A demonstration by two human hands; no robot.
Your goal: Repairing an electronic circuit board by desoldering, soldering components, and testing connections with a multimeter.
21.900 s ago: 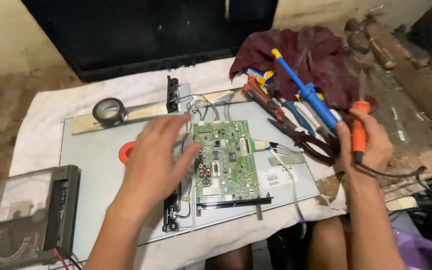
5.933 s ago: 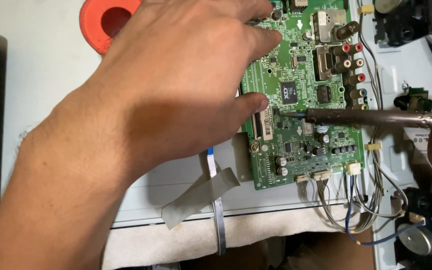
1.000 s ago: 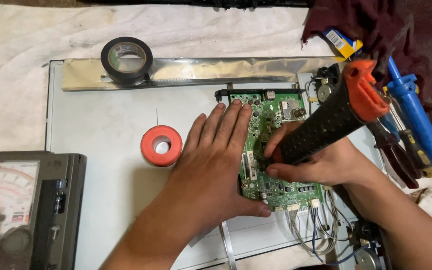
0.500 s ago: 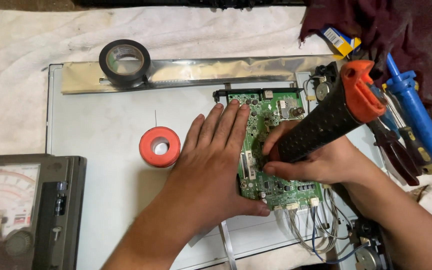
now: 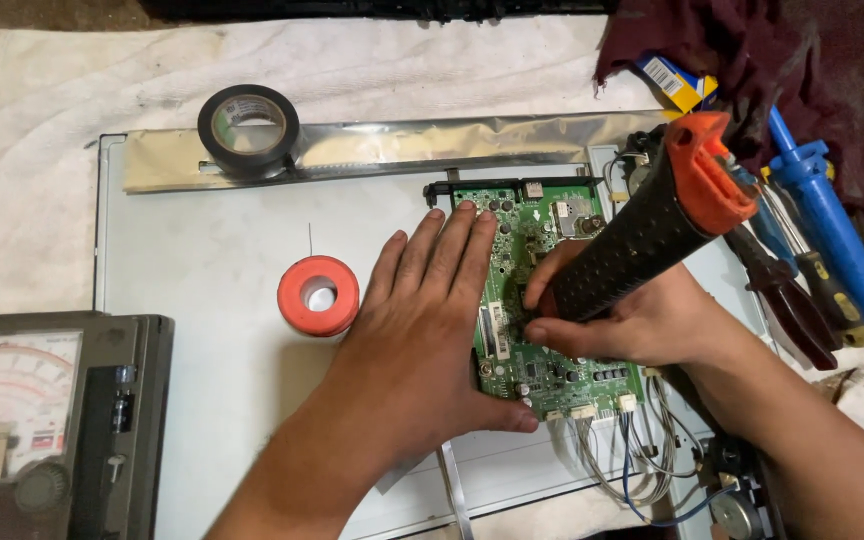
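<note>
The left hand lies flat, palm down, fingers spread and together holding nothing, pressing on the left part of the green board. The thumb reaches along the board's lower edge. The board sits on a pale grey panel, near its right side, with a bundle of thin wires running off its lower edge.

The right hand has its fingers clamped around the black ribbed handle of a tool with an orange cap; the handle tilts up to the right and its tip, over the board's middle, is hidden by the hand.

Left of the left hand, just beside the fingers, stands an orange spool. A black tape roll rests on a silvery strip along the panel's upper edge. An analogue meter with a pale dial sits at lower left. At upper right, a small yellow-and-blue package with a white label pokes from under a dark red cloth, near a blue-handled tool. A white cloth covers the table.
</note>
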